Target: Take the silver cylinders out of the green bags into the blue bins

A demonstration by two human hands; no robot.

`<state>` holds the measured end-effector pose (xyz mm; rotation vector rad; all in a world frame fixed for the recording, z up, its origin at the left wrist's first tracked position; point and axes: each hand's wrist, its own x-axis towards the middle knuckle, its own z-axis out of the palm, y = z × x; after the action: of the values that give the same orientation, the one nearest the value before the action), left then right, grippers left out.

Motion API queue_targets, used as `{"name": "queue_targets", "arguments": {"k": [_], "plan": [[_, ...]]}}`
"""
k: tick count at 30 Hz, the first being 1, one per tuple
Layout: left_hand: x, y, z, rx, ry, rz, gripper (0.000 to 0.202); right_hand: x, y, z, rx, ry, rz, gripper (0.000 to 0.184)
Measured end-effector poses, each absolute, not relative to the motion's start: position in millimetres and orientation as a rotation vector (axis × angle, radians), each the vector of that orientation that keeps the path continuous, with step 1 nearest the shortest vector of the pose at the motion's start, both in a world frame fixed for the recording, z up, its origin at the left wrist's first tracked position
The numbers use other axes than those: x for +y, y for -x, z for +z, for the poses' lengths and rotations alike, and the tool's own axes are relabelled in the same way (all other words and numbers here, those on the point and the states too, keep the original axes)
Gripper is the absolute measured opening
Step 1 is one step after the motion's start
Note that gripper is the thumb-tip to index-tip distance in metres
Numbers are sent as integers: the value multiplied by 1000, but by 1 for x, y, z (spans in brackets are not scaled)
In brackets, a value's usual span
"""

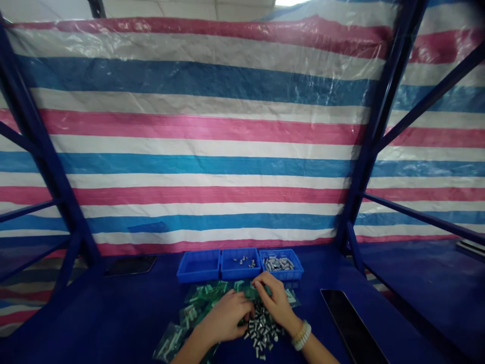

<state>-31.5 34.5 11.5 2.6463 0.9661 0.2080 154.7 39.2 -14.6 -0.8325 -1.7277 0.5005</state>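
Left to right: dark blue frame post [56, 177] at far left, striped plastic sheet [215, 131] in red, white and blue stretched across the back, behind blue bench [113, 318]. Dark flat device [131, 265] lying on bench near foot of that post. Then clear bag [168, 341] with pale slim parts inside, lower left of the work area; more bags with a green tint [208, 290] just beyond, partly under the arm. Left bin [199, 277], blue plastic, in a row of three. Left hand [229, 313] at left edge of the loose pile, fingers curled, narrow gap to thumb; can't tell if gripping a part. Middle bin [241, 274] holding a few small metal pieces [242, 261]. Pile of small shiny metal parts [261, 328] on near side of bins, between the hands. Right hand [275, 298] over upper right of pile, fingers bent down, tips near the green bags; can't tell if pinching anything. Right bin [291, 275] heaped with silver parts [278, 264]. Pale beaded bracelet [302, 335] on right wrist. Larger black slab [352, 323] flat at right, well apart from pile; right frame post [375, 121] beyond.
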Motion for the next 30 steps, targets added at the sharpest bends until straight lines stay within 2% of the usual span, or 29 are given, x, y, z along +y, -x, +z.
{"name": "queue_targets", "arguments": {"k": [3,7,9,11,15,26,30], "plan": [[35,32,12,936,-2538,487,27,41,-155,-15,-1701,837,518,23],[42,36,17,896,-2194,900,22,40,-154,-14,-1689,850,537,18],[47,37,16,906,-1999,1032,22,38,-151,-16,-1690,843,562,12],[50,37,12,923,-1813,1111,22,36,-147,-18,-1694,825,594,14],[51,34,2,945,-1573,1145,25,34,-142,-21,-1689,791,599,19],[46,28,1,929,-1510,1095,22,36,-150,-11,-1709,717,519,8],[43,26,0,929,-1489,1108,28,32,-151,-6,-1717,731,509,9]]}}
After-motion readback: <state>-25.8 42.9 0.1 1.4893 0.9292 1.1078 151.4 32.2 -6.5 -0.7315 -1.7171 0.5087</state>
